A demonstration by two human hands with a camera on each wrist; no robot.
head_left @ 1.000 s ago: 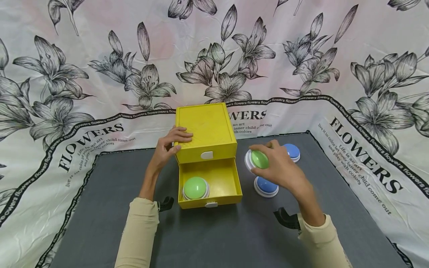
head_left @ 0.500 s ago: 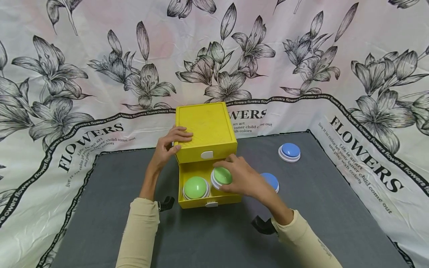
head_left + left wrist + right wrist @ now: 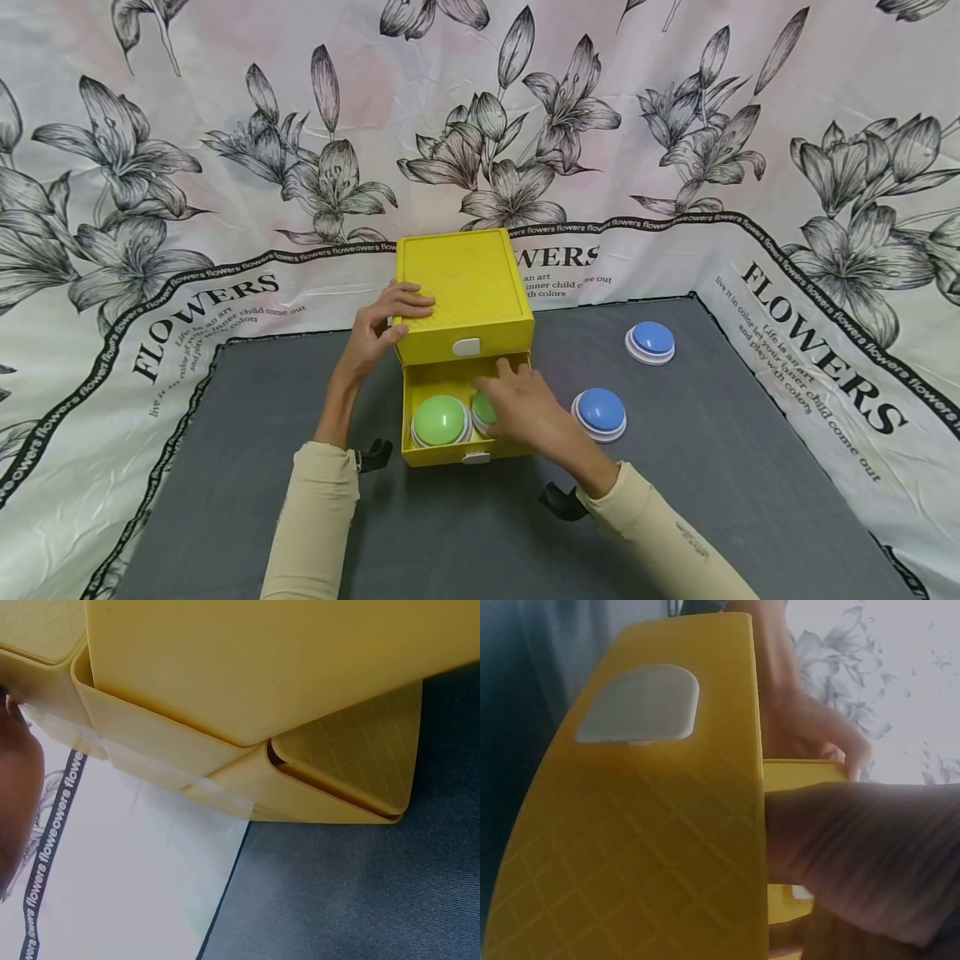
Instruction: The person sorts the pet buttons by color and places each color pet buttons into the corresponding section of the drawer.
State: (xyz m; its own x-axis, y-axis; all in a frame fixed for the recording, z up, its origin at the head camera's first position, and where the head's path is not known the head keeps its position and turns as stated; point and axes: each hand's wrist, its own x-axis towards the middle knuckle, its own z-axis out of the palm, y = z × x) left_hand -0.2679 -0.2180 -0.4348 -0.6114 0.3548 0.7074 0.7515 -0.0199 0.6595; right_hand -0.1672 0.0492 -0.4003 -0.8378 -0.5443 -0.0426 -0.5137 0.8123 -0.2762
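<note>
A yellow two-tier drawer box point(image 3: 465, 283) stands at the back middle of the table, its lower drawer point(image 3: 438, 381) pulled out. My left hand point(image 3: 378, 321) rests on the box's upper left edge, fingers laid over the top and thumb by the side. Inside the drawer, a green dome button point(image 3: 438, 419) on a white base sits at left. A second green dome button point(image 3: 483, 408) is beside it, partly hidden under my right hand point(image 3: 525, 408). The right fingers are spread over this button, thumb hidden. In the right wrist view, the drawer's front point(image 3: 652, 825) hides the fingertips.
Two blue dome buttons on white bases stand right of the box: one blue button point(image 3: 600, 412) near the drawer, another blue button point(image 3: 651, 340) farther back. A flower-printed cloth point(image 3: 300, 192) rises behind the grey table point(image 3: 465, 533).
My right hand has carried the second green button left from above the nearer blue button into the drawer, then loosened its fingers around it. The left hand stays on the box.
</note>
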